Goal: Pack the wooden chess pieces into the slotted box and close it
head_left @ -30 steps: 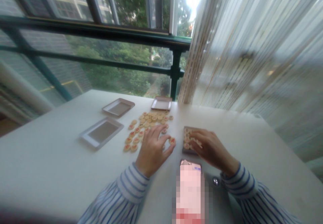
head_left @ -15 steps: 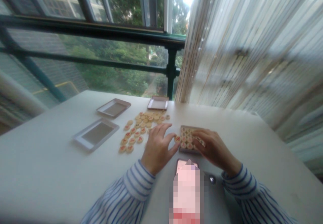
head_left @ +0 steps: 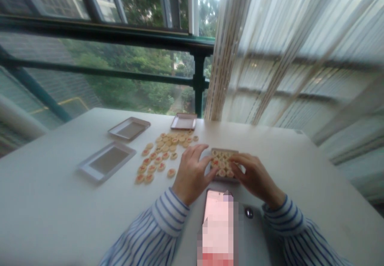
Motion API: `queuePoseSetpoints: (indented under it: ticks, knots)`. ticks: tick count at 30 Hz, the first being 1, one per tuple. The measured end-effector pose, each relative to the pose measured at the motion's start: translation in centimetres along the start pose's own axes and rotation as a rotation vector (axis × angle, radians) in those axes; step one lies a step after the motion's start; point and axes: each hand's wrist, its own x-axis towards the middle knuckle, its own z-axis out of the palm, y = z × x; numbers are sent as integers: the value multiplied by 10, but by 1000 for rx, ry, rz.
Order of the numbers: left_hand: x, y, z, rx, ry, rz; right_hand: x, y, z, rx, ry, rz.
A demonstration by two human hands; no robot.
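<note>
My left hand (head_left: 193, 174) pinches a round Chinese chess piece (head_left: 215, 163) with red marking between thumb and forefinger, at the left side of a shallow box (head_left: 226, 179). Rows of wooden Chinese chess pieces (head_left: 222, 173) lie in the box, red-marked ones toward me. Over the box's right side is my right hand (head_left: 256, 176), its fingers curved and its thumb apart from them, the tips at the pieces. That hand covers part of the box. Left of my left hand, loose pieces (head_left: 169, 140) are spread on the table, some red-marked, others plain side up.
Two shallow trays or lids (head_left: 82, 169) lie at the left, and another tray (head_left: 183, 129) is at the back. A phone (head_left: 210, 198) and a grey object with a shiny round spot (head_left: 249, 213) are in front of me on the white table (head_left: 60, 206). Beyond stand a green railing and string curtains.
My left hand has carried the chess piece slightly right, from beside the box to over its left edge. My right hand stays at the box. The view has shifted a little.
</note>
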Motion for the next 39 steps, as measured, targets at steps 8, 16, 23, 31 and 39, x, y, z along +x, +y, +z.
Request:
queuePoseSetpoints:
  ticks: [8, 16, 23, 31, 39]
  knots:
    - [7, 7, 8, -4, -11, 3, -3, 4, -2, 9, 40, 31]
    - [16, 8, 21, -43, -10, 9, -7, 10, 0, 34, 119, 72]
    - [17, 7, 38, -142, 27, 22, -8, 13, 3, 115, 152, 99]
    - [12, 4, 48, -214, 61, 50, -8, 9, 2, 357, 91, 190]
    - [12, 8, 46, -242, 75, 67, -7, 9, 6, 515, 51, 265]
